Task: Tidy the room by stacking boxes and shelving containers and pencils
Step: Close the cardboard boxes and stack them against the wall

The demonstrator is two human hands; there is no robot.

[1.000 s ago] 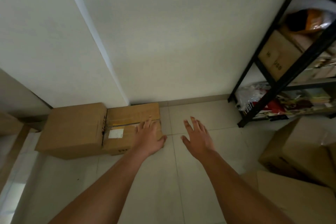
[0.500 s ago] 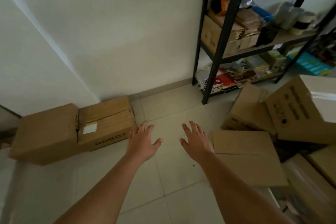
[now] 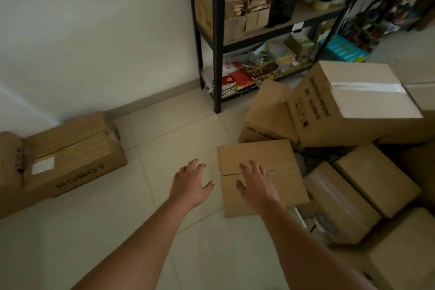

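Reaching: both my arms stretch forward and down over the tiled floor [image 3: 179, 129].
Left hand [image 3: 191, 182]: fingers spread and relaxed, holding nothing, above bare tile just left of the flat box.
Right hand [image 3: 255, 183]: fingers spread, palm down over the flat box [image 3: 280, 160]; I cannot tell whether it touches the cardboard.
Flat box: lies closed on the floor, its flap seam running crosswise, beside the heap.
Heap of boxes [image 3: 353, 186]: piled unevenly at right; a taped box [image 3: 353, 103] leans tilted on top.
ROBOT box [image 3: 70, 160]: against the wall at far left, well apart from my hands.
Shelf unit [image 3: 217, 37]: black frame behind the heap, holding small cartons, papers and containers.
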